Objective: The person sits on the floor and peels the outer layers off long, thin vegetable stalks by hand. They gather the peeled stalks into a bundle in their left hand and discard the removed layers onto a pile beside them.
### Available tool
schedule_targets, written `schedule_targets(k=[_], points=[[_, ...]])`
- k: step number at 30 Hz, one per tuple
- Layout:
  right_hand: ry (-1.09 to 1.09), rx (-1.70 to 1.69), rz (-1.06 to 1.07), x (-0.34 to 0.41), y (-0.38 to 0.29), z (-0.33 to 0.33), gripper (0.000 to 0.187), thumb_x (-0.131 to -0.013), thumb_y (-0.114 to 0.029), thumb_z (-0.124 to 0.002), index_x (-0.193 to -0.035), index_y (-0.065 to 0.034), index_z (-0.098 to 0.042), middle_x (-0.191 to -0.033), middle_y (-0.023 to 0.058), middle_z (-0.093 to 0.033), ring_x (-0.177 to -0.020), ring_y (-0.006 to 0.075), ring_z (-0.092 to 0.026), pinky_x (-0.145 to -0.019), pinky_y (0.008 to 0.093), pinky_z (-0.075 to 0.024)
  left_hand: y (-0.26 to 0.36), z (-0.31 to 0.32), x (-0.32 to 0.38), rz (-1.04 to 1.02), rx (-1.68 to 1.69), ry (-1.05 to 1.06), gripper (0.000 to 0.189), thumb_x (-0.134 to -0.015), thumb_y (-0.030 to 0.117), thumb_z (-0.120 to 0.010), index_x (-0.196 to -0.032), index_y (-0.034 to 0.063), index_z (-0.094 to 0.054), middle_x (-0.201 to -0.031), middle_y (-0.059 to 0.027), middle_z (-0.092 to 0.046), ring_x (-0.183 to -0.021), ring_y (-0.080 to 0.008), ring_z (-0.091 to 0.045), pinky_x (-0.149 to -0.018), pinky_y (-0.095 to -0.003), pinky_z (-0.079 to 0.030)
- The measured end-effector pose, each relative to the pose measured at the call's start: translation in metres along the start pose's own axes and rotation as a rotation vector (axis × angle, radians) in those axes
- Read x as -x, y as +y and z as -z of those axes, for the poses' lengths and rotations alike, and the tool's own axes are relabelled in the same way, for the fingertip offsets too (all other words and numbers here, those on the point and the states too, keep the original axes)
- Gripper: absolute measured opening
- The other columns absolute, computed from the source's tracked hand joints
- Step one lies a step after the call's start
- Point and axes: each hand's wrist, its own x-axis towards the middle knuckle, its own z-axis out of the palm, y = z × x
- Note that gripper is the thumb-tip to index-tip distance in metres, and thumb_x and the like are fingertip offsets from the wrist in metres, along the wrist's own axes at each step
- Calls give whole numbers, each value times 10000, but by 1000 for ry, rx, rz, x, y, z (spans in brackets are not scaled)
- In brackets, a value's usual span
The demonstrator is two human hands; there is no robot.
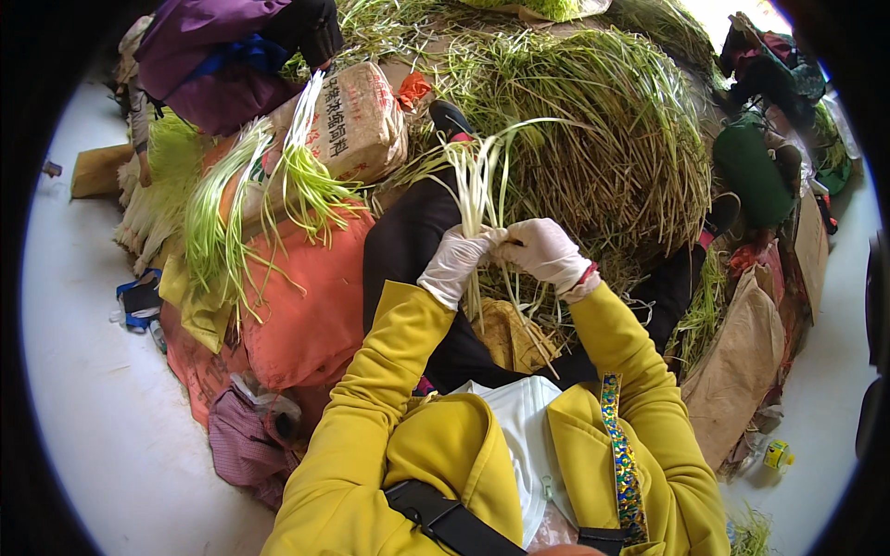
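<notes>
Both my hands wear white gloves and meet over my lap. My left hand (457,263) is closed round a small bunch of pale leafy stalks (473,181), whose whitish parts point away from me. My right hand (547,255) touches it from the right, its fingers pinched on thin strands of the same plant; some hang down towards me. To the left, two bundles of green-and-white stalks (302,167) lie over a woven sack (358,121) and an orange-red sack (306,299). Beyond my hands rises a large heap of long green stalks (598,132), brownish at the near side.
A co-worker in purple (208,62) sits at the upper left beside more pale stalks (149,187). Another person (772,62) is at the upper right. Brown sacking (737,361) and a small yellow-labelled bottle (777,455) lie at the right, a checked cloth (247,438) at the lower left.
</notes>
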Motion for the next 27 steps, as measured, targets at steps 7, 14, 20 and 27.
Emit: schedule_targets(k=[7,14,20,27], points=[[275,-75,-83,47,50,-25,276,-813,-303,-654,-752,-33,-647,-596,128,-593,-479,232,-547,-485,328,-437,-2,24,-6,-97,144,2,158,-879,150,-609,-930,2,-623,-844,-90,-651,-636,-105,-597,-556,-197,-482],[-317,576,-643,121,98,-1,321,-753,-365,-659,-799,-49,-688,-712,193,-621,-706,322,-622,-655,404,-493,3,23,-12,-129,24,44,107,-867,125,-613,-873,20,-635,-811,-78,-651,-598,-93,-581,-521,-177,-447],[53,-400,189,43,18,-15,433,-831,-236,-669,-1156,14,-529,-919,85,-621,-833,202,-587,-768,320,-476,12,-3,-7,-84,29,-41,90,-857,98,-620,-827,13,-618,-796,-85,-636,-636,-114,-587,-552,-204,-469],[10,-992,-415,107,11,-6,206,-892,-213,-592,-942,-18,-636,-569,-37,-502,-470,38,-426,-431,176,-327,19,36,-23,-295,189,-31,128,-826,150,-667,-828,30,-625,-831,-62,-631,-662,-183,-637,-603,-275,-525]])
